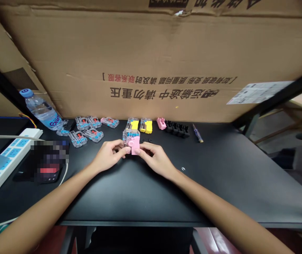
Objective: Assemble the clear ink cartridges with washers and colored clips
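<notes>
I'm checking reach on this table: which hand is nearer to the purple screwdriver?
Right. The right hand is left of the screwdriver and closer to the table's front edge; the left hand is farther left, beyond the pink-and-clear piece.

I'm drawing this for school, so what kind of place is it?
Probably a small-parts workbench: a flat black tabletop bears several small clear plastic units with blue and red parts, and a long white power strip with blue sockets.
</notes>
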A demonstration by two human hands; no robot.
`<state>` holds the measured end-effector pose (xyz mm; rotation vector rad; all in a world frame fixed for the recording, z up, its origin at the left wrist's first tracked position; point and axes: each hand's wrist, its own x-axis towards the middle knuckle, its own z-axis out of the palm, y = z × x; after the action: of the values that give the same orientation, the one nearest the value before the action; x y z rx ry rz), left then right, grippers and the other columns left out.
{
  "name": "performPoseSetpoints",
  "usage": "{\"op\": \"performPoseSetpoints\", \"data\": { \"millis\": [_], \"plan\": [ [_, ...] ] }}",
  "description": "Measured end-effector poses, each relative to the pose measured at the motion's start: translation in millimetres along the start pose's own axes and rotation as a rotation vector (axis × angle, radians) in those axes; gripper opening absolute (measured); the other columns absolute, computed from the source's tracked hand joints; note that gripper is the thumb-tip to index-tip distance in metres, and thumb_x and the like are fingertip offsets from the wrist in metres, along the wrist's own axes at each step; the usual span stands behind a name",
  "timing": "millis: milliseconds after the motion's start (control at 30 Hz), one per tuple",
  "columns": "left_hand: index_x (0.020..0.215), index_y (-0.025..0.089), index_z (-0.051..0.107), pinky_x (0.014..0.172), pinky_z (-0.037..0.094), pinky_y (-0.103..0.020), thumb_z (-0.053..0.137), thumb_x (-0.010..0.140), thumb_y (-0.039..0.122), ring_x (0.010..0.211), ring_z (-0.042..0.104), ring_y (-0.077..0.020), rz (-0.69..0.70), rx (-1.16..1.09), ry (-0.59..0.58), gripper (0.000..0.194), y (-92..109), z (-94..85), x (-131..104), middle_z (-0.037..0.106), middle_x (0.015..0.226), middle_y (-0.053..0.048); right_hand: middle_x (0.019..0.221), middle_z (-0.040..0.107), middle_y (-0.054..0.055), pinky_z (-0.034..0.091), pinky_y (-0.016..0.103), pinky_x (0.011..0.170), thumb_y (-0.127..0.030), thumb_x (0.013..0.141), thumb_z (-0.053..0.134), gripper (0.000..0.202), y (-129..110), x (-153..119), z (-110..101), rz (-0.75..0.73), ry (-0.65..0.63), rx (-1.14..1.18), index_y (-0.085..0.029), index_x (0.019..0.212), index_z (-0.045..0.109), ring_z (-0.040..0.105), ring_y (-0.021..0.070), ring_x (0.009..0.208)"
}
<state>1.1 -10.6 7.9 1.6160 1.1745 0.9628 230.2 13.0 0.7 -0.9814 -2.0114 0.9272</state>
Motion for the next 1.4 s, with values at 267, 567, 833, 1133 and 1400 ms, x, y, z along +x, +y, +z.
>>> {"op": "performPoseSetpoints", "data": {
  "millis": [267, 567, 833, 1133, 1400],
  "plan": [
    [0.139, 0.018, 0.058, 0.044, 0.045, -0.019, 0.074, 0.093, 0.052, 0.06, 0.065, -0.0132, -0.023, -0.03, 0.393, 0.059, -9.3, -37.5, 14.7, 0.071, 0.078, 0.0, 0.087, 0.08, 0.005, 0.051, 0.033, 0.072, -0.049, 0.107, 0.056, 0.039, 3.2, 0.4, -9.4, 0.111, 0.025, 0.027, -0.02, 0.11, 0.082, 0.069, 0.0211, 0.078],
    [0.15, 0.012, 0.054, 0.04, 0.046, -0.019, 0.071, 0.094, 0.051, 0.056, 0.063, -0.0127, -0.085, -0.099, 0.169, 0.071, -1.0, -12.6, 11.1, 0.067, 0.076, 0.0, 0.102, 0.078, 0.008, 0.054, 0.035, 0.07, -0.042, 0.105, 0.059, 0.045, 1.0, -1.2, 4.4, -0.001, 0.039, -0.042, -0.018, 0.141, 0.073, 0.065, 0.0201, 0.075],
    [0.148, 0.021, 0.048, 0.039, 0.044, -0.018, 0.069, 0.096, 0.048, 0.051, 0.062, -0.0129, -0.161, 0.028, 0.229, 0.062, -8.4, -20.2, 11.2, 0.066, 0.071, 0.005, 0.118, 0.081, 0.009, 0.06, 0.039, 0.085, -0.033, 0.108, 0.055, 0.042, 2.2, -3.1, 5.2, -0.11, -0.064, -0.044, -0.021, 0.146, 0.071, 0.073, 0.0241, 0.1],
    [0.113, 0.023, 0.059, 0.041, 0.045, -0.019, 0.065, 0.098, 0.053, 0.054, 0.068, -0.015, -0.086, 0.184, 0.275, 0.034, -15.4, -38.1, 17.5, 0.071, 0.072, 0.002, 0.113, 0.081, 0.01, 0.061, 0.039, 0.087, -0.027, 0.108, 0.058, 0.028, -2.5, -4.7, 3.8, -0.168, -0.091, -0.077, -0.022, 0.124, 0.08, 0.076, 0.0234, 0.1],
    [0.094, 0.022, 0.062, 0.067, 0.058, -0.028, 0.065, 0.102, 0.034, 0.07, 0.075, -0.017, 0.106, 0.36, 0.23, 0.014, -28.9, -34.3, 28.0, 0.074, 0.08, 0.0, 0.114, 0.081, 0.009, 0.061, 0.038, 0.085, -0.027, 0.108, 0.059, 0.024, 1.9, -2.1, -0.8, -0.191, -0.043, -0.099, -0.024, 0.118, 0.08, 0.075, 0.0235, 0.102]
  ]
}}
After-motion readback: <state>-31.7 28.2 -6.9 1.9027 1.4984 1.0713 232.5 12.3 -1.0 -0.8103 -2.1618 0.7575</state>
